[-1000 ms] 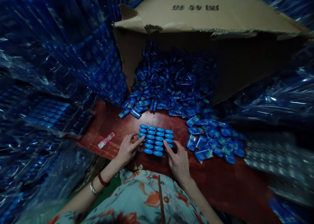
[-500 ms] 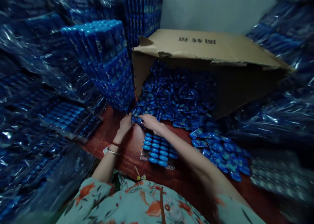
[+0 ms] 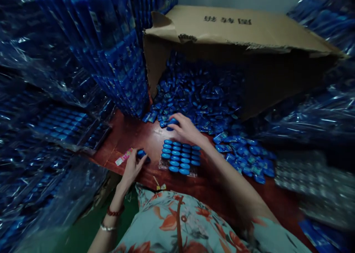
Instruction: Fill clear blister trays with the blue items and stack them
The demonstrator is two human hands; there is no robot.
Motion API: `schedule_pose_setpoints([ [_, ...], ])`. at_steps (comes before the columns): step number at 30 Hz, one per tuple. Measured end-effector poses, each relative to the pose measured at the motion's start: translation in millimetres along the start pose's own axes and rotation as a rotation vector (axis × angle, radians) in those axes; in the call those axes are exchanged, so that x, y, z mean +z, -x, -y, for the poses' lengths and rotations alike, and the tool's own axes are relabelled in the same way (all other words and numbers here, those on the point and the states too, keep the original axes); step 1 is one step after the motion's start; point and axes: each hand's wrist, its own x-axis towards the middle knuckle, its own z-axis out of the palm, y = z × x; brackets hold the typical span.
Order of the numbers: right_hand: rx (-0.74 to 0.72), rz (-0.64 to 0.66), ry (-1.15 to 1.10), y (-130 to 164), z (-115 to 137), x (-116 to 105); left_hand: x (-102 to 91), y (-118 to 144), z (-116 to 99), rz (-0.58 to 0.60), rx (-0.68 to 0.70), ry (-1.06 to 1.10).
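Note:
My left hand (image 3: 133, 165) is low over the table's near side, its thumb and fingers closed around a small blue oval-ended container (image 3: 141, 154). At the front of the loose pile, my right hand (image 3: 186, 128) curls its fingers over another small blue container (image 3: 173, 122). Between the hands and my body sits a clear tray (image 3: 164, 165) with rows of blue containers (image 3: 180, 157) standing in it, oval ends up; its front left corner holds none. A pink and white slip (image 3: 124, 157) lies beside my left fingers.
A cardboard box (image 3: 222, 27) lies open towards me, with a heap of blue containers (image 3: 199, 94) spilling out. More lie at right (image 3: 246, 157), near stacked clear trays (image 3: 310, 175). Tall stacks of filled trays (image 3: 122, 64) rise on the left. Plastic-wrapped stacks (image 3: 302, 116) stand at right.
My left hand has come back from the pile towards me, with a blue container in it. The right hand has moved slightly right along the pile's front. The view has tilted down.

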Motion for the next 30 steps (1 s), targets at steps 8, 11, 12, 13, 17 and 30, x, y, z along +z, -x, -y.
schedule_pose_setpoints([
  [8,0.311,-0.095,-0.375,165.7,-14.6,-28.4,33.0,26.0,-47.1,0.046,0.314,0.135],
  [11,0.256,-0.245,-0.221,192.1,-18.2,11.3,39.2,19.8,-39.7,0.112,0.401,0.069],
  [12,0.229,-0.276,-0.173,197.3,-19.3,24.7,39.3,17.9,-36.2,0.139,0.421,0.039],
  [13,0.203,-0.292,-0.115,201.3,-20.0,36.3,38.6,16.4,-33.3,0.163,0.441,0.000],
  [17,0.135,-0.160,0.227,205.6,-14.5,55.6,30.6,11.9,-35.2,0.276,0.536,-0.227],
  [30,0.109,0.021,0.581,176.0,5.8,53.6,27.0,7.0,-39.4,0.292,0.781,-0.421],
])
